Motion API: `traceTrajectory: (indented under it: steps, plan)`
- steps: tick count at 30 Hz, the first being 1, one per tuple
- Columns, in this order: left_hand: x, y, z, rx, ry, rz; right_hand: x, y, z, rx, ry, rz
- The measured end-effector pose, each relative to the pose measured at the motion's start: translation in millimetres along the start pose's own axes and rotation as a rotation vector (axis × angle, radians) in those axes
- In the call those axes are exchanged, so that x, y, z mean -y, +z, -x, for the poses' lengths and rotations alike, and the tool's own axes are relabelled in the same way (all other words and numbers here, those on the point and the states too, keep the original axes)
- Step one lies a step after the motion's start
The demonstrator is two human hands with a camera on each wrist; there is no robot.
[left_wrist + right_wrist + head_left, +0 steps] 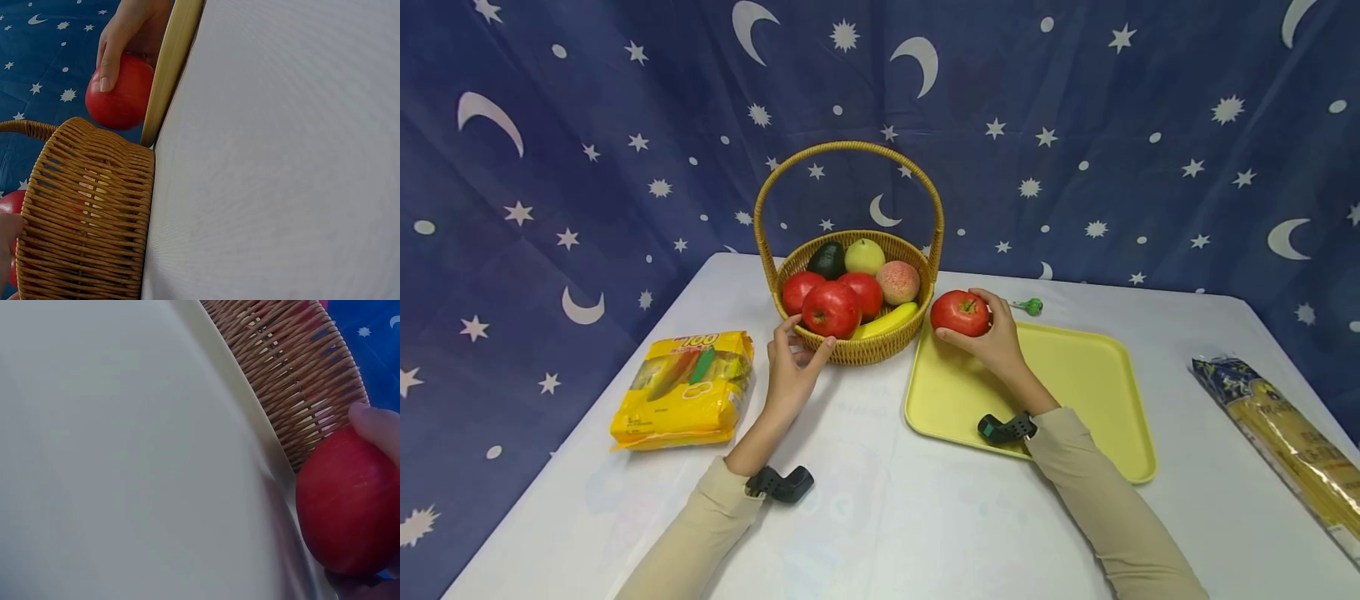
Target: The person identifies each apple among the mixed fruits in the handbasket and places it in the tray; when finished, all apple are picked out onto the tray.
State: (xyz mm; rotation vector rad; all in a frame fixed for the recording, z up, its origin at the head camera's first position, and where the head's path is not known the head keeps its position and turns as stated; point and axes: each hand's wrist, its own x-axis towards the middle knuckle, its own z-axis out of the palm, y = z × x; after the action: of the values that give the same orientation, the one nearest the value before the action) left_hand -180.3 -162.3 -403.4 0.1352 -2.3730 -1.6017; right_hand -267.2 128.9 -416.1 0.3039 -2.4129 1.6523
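Note:
My right hand (1000, 337) grips a red apple (958, 312) between thumb and fingers, over the back left corner of a yellow tray (1075, 392). The right wrist view shows this apple close beside the wicker basket (300, 381). At the front left of the basket (865, 352), my left hand (792, 371) has index finger and thumb spread at the rim, by a red apple (832, 310). Whether they touch that apple is unclear. The basket also holds two more red apples, a banana (887, 321), a peach (898, 282), a yellow-green pear (864, 257) and an avocado (828, 261).
To the left lies a yellow plastic food packet (688, 392). A long clear packet of pasta (1292, 442) lies at the right edge. Behind the tray is a small green object (1033, 307) with a thin stem. The basket's tall handle (850, 146) arches above the fruit.

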Motion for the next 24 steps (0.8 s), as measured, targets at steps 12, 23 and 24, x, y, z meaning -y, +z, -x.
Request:
traceTrajectory:
  steps: [12, 23, 24]
  plan:
    - [-0.4, 0.3, -0.2, 0.002, -0.001, -0.010, -2.8, -1.1, 0.2, 0.060, 0.039, 0.034]
    - [-1.6, -0.1, 0.2, 0.006, -0.004, 0.001, -1.1, -3.2, 0.4, 0.151, 0.076, 0.026]
    - [-1.5, -0.1, 0.1, 0.007, -0.005, 0.002, -1.3, -3.2, 0.2, 0.152, 0.081, 0.021]
